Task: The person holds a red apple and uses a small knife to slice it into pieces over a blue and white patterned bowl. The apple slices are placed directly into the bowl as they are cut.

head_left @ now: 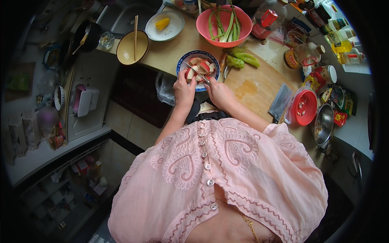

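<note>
The right hand (221, 92) grips a thin silver metal knife (196, 71); the left hand (184, 90) pinches a red-and-white apple chunk (189, 74) by the near edge of a round blue-and-white bowl (218, 67) of cut apple. The blade might nick the left hand if the chunk slips.

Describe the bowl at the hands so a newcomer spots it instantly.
Find the wooden cutting board on the counter. Just left of it sits the bowl of cut red-skinned fruit. Its blue-patterned rim sets it apart from the pink bowl beyond.
</note>
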Available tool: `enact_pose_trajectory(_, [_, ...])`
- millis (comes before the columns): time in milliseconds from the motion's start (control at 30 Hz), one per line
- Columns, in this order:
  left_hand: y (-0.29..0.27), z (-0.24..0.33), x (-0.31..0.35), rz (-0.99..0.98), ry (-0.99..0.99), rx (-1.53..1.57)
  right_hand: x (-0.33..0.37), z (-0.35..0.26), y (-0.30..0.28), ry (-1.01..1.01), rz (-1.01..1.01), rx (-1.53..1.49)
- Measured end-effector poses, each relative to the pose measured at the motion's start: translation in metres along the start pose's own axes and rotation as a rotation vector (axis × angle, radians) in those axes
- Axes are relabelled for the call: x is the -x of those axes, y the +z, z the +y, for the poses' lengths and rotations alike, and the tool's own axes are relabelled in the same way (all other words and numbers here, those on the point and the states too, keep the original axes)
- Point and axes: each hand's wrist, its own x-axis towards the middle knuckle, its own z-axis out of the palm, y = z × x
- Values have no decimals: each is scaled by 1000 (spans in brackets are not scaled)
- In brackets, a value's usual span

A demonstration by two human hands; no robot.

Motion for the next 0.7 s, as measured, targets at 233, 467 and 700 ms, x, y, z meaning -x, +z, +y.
enact_pose_trajectory(233, [-8, 5, -3, -8, -48, -1, 0, 1, 1, 11, -5, 25])
enact_pose_trajectory(467, [-1, 0, 2, -11, -17, 50, -3, -1, -1, 9, -25, 18])
enact_pose_trajectory(700, [3, 1, 3, 14, -14, 32, -4, 5, 3, 16, -35, 23])
